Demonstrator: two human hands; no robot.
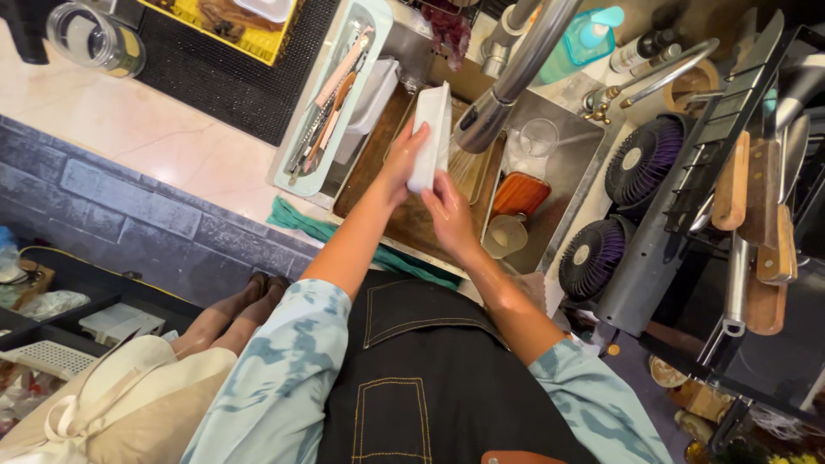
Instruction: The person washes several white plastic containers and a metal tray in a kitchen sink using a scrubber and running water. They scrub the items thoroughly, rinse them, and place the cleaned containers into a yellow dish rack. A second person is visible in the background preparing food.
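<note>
A white rectangular plastic container point(431, 133) is held on edge above the stainless-steel sink point(574, 159), just under the curved grey metal tap point(514, 79). The left hand point(400, 163) clasps the container's long side, its fingers point(419, 137) wrapped closed around the edge. The right hand point(447, 210) sits at the container's lower end, fingers curled against it; whether they grip or merely press cannot be told. Water streams point(468, 167) from the tap beside the container. In the sink lie a brown wooden tray point(371, 163), an orange-brown dish point(521, 193), a clear glass point(540, 136) and a pale cup point(504, 235). To the left, on the pale marble worktop point(146, 129), a light-blue utensil tray point(331, 94) holds cutlery, with a teal cloth point(301, 225) draped at the sink's front edge. To the right stand two round black-and-purple fans point(643, 159) and a rack of wooden-handled knives point(760, 215). The person wears a black denim apron point(412, 378) over a blue patterned shirt point(284, 369).
</note>
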